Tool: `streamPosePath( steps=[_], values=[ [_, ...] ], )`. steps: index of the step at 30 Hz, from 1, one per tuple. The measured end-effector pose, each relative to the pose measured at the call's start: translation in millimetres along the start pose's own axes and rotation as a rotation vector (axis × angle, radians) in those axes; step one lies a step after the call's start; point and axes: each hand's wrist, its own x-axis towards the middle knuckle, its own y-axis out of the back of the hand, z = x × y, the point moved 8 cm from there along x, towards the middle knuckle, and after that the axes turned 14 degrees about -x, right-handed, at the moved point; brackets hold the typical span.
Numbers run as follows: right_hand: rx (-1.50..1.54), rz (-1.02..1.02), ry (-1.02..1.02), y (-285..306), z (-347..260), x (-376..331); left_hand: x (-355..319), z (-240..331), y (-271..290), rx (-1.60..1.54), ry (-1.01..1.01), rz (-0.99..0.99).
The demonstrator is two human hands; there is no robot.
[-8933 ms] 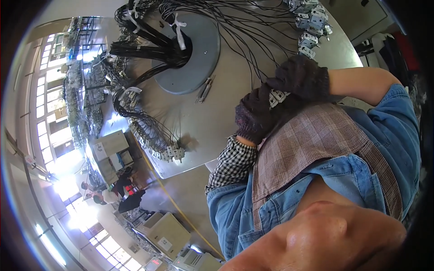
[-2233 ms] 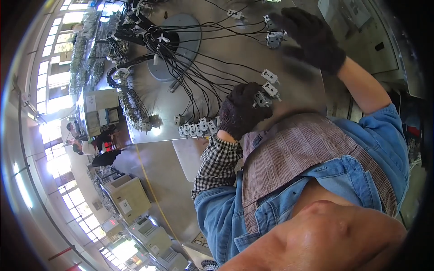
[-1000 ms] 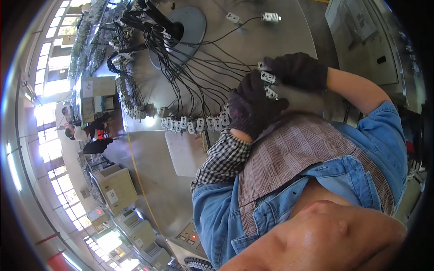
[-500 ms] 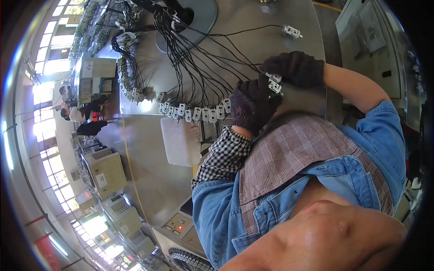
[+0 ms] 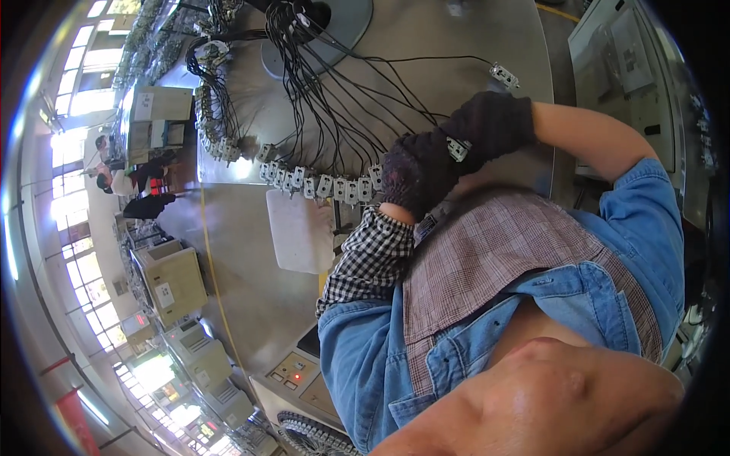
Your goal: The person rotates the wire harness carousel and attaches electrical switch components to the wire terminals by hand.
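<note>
Both my hands wear dark knitted gloves and meet over the table's near edge. Between them shows a small silvery-white connector block [image 5: 458, 150], its black cable running off toward the stand. My left hand [image 5: 417, 173] closes on it from the left, fingers partly hidden. From the right my right hand [image 5: 487, 131] curls over the same block, its fingertips covered by the left glove. A row of similar blocks [image 5: 325, 187] lies along the table edge to the left, each on a black cable [image 5: 332, 125]. Another single block [image 5: 503, 76] lies apart, beyond my right hand.
A round grey stand base [image 5: 357, 30] sits on the metal table [image 5: 426, 38], with the cable bundle gathered at it. More cabled blocks [image 5: 220, 146] hang at the left corner. Below the edge is a pale stool seat [image 5: 298, 232]. A grey cabinet [image 5: 620, 83] stands right.
My right hand has moved down and left against my left hand. Of the blocks showing at my fingers, just one is now visible between the gloves. The view has shifted slightly.
</note>
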Motion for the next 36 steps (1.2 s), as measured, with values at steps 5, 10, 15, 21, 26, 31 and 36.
streamPosePath(
  steps=[5, 10, 15, 21, 26, 31, 36],
  values=[
    [0.109, -0.129, 0.012, -10.9, -1.6, -6.3, -0.4, 5.7, -1.2, 0.024, -0.059, -0.018],
    [-0.237, 0.555, -0.135, 52.4, 33.6, -70.8, -9.2, 12.8, 6.0, 0.014, 0.002, 0.045],
    [-0.23, 0.332, -0.52, -5.6, 92.3, -77.0, -7.6, 11.0, 0.6, 0.028, 0.047, -0.011],
    [0.317, -0.107, -0.253, -0.7, 52.4, -61.6, -5.3, 23.5, 7.0, -0.057, 0.069, -0.017],
    [0.216, -0.271, -0.39, 37.5, 50.0, -58.0, -14.6, 28.9, 48.9, -0.046, 0.051, 0.085],
    [0.304, 0.247, -0.392, 59.2, 77.6, -24.5, -33.0, -77.9, 154.3, -0.041, 0.211, 0.365],
    [0.254, 0.26, -0.377, 58.0, 42.9, 52.1, -42.3, -253.1, 241.8, 0.278, 0.626, 0.341]
  ],
)
